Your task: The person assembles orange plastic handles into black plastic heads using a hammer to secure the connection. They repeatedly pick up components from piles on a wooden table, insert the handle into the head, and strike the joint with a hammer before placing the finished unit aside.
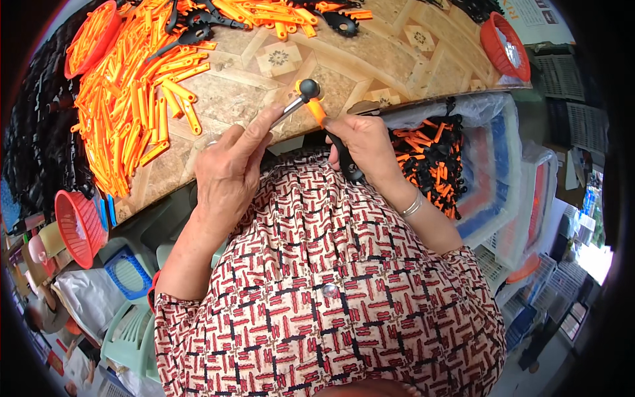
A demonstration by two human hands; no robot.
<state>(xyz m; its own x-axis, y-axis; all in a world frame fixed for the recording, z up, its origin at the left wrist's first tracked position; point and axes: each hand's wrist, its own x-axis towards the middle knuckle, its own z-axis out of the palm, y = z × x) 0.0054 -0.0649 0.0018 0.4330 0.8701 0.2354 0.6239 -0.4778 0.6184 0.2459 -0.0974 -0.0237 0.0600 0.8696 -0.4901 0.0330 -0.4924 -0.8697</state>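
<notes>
- Far L: red basket [81,221], just off the table [380,63].
- Next, loose orange handles [132,122] in a heap; prob. light, stiff plastic, slick where they overlap, best picked up mid-length.
- L hand [233,159]: fingers wrapped round the mallet [289,109], index along the metal shaft. Dark round head looks like the heavy end, so grip low on the shaft for swing.
- Ctr: tool [317,114], orange end up by the mallet head (contact? can't tell), black end down past the table edge, in front of the shirt. Prob. light, rigid, smooth; thin neck may flex or crack, so hold near where orange meets black.
- R hand [365,144]: thumb & fingers pinching the tool about there.
- Far R: box [489,169] w/ orange-and-black pcs [433,162].
</notes>
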